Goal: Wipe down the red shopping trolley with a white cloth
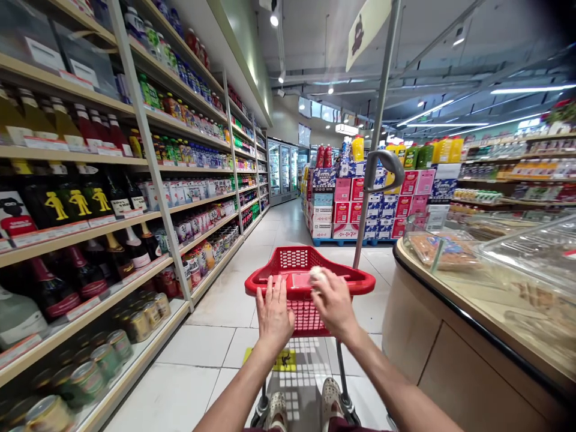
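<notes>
Currently: Cart (pixel 309 318) and White Item (pixel 317 274)

Cart stands ahead; probably stiff; grasp at handle (pixel 300 293). Left hand (pixel 272 313): fingers extended over handle. Right hand (pixel 333 301): fingers curled around white item above handle; likely light, soft; pinch gently.

The left hand (pixel 273 312) lies flat on the red cart (pixel 300 293). The right hand (pixel 333 303) holds a white object (pixel 317 275), perhaps tissue.

the floor (pixel 213 351) is pale tile. tall shelving (pixel 151 153) runs along the left, toward glass-door coolers (pixel 284 168) at the back. strip lights (pixel 533 89) glow under the grey ceiling (pixel 310 39).
</notes>
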Tool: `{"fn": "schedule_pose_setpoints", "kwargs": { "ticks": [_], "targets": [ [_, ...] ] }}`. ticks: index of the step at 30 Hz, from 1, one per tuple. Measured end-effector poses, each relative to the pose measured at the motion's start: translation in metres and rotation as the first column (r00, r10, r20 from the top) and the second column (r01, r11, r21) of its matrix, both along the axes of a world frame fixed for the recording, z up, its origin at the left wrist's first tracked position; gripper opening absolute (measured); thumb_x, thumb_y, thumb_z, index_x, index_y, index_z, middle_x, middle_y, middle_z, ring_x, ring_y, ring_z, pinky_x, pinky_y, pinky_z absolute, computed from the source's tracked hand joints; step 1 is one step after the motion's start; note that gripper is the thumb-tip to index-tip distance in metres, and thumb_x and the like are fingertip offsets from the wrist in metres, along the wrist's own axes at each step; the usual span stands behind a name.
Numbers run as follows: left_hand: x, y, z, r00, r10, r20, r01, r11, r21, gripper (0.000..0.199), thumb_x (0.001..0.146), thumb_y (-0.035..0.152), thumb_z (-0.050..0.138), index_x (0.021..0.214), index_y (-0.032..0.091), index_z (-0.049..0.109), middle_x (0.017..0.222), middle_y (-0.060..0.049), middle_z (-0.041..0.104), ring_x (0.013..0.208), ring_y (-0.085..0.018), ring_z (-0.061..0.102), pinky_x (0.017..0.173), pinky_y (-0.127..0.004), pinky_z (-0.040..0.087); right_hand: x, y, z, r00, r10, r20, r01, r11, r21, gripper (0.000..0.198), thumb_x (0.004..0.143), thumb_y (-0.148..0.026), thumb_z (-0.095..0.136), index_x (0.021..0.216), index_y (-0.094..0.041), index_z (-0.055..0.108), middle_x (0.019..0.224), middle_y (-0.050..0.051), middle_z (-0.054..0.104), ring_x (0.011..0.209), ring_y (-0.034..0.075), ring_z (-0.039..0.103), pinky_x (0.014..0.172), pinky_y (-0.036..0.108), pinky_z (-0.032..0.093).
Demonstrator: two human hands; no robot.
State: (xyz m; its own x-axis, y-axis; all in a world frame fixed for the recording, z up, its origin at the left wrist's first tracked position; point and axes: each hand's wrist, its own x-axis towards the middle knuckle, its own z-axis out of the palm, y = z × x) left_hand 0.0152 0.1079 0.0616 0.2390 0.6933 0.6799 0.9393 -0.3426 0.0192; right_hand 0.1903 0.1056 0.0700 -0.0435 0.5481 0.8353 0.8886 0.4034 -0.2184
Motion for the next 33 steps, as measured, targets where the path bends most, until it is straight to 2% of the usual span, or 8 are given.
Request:
{"fn": "schedule_pose_setpoints", "kwargs": {
  "ticks": [3,8,10,15,21,27,31,33],
  "targets": [
    [-0.006,0.001,0.0,0.999,-0.004,-0.043,0.005,1.0,0.021,0.064,0.068,0.014,0.043,0.131,0.01,0.03,0.137,-0.009,0.034,0.129,-0.024,0.02,0.105,-0.048,0.016,-0.015,-0.001,0.003,0.991,0.087,0.098,-0.089,0.996,0.014,0.016,0.079,-0.029,0.049,0.09,-0.024,0.06,0.122,0.007,0.05,0.11,0.022,0.045,0.098,0.049,0.022],
    [-0.006,0.001,-0.002,0.999,-0.009,-0.039,0.011,0.999,0.04,0.066,0.065,0.012,0.044,0.13,0.011,0.032,0.135,-0.008,0.037,0.129,-0.024,0.021,0.106,-0.047,0.017,0.035,0.003,-0.012,0.984,-0.13,-0.125,0.138,0.989,0.058,0.022,0.085,-0.026,0.039,0.096,-0.021,0.057,0.115,0.009,0.055,0.108,0.023,0.047,0.092,0.052,0.03],
    [0.0,0.001,-0.003,1.0,0.011,-0.005,-0.011,0.999,0.037,0.067,0.064,0.012,0.044,0.13,0.01,0.032,0.136,-0.009,0.036,0.129,-0.026,0.02,0.105,-0.05,0.015,0.032,0.004,-0.014,0.98,-0.114,-0.165,0.128,0.988,0.082,0.027,0.086,-0.023,0.036,0.106,-0.021,0.053,0.115,0.009,0.054,0.109,0.023,0.047,0.089,0.047,0.035],
    [-0.003,0.001,-0.004,1.0,0.014,-0.026,-0.012,0.999,0.053,0.068,0.065,0.01,0.042,0.132,0.01,0.027,0.136,-0.01,0.035,0.129,-0.025,0.02,0.105,-0.049,0.017,-0.008,0.007,-0.01,0.99,0.061,0.125,-0.076,0.99,0.117,0.038,0.083,-0.01,0.036,0.114,-0.026,0.051,0.123,0.006,0.05,0.115,0.019,0.042,0.097,0.043,0.03],
    [-0.007,-0.004,-0.008,0.998,-0.02,-0.056,0.023,0.998,0.066,0.067,0.066,0.01,0.042,0.132,0.009,0.027,0.137,-0.01,0.032,0.13,-0.024,0.019,0.105,-0.049,0.015,0.039,0.011,-0.013,0.963,-0.262,-0.057,0.265,0.962,0.063,0.034,0.084,-0.015,0.035,0.113,-0.021,0.051,0.117,0.011,0.054,0.108,0.024,0.048,0.09,0.051,0.031],
    [0.006,-0.004,-0.007,0.997,-0.056,-0.049,0.059,0.995,0.079,0.07,0.065,0.011,0.043,0.133,0.009,0.024,0.138,-0.012,0.03,0.129,-0.024,0.02,0.105,-0.05,0.016,0.034,0.008,-0.016,0.991,-0.053,0.126,0.042,0.995,0.087,0.036,0.082,-0.01,0.033,0.109,-0.022,0.055,0.123,0.009,0.049,0.114,0.021,0.043,0.094,0.043,0.031],
    [0.006,-0.004,-0.006,0.994,-0.076,-0.081,0.083,0.993,0.085,0.07,0.065,0.01,0.043,0.133,0.01,0.025,0.137,-0.012,0.032,0.129,-0.024,0.021,0.105,-0.05,0.015,0.056,0.011,-0.02,0.964,-0.266,-0.028,0.267,0.961,0.075,0.034,0.083,-0.015,0.034,0.109,-0.022,0.054,0.118,0.011,0.053,0.108,0.024,0.048,0.09,0.05,0.031],
    [0.011,-0.005,-0.005,0.992,-0.091,-0.086,0.098,0.991,0.086,0.068,0.066,0.012,0.043,0.132,0.009,0.026,0.137,-0.012,0.032,0.129,-0.024,0.021,0.105,-0.049,0.014,0.05,0.011,-0.019,0.962,-0.263,-0.075,0.269,0.96,0.076,0.034,0.083,-0.015,0.033,0.109,-0.022,0.054,0.117,0.011,0.053,0.108,0.023,0.048,0.089,0.048,0.034]
  ]
}}
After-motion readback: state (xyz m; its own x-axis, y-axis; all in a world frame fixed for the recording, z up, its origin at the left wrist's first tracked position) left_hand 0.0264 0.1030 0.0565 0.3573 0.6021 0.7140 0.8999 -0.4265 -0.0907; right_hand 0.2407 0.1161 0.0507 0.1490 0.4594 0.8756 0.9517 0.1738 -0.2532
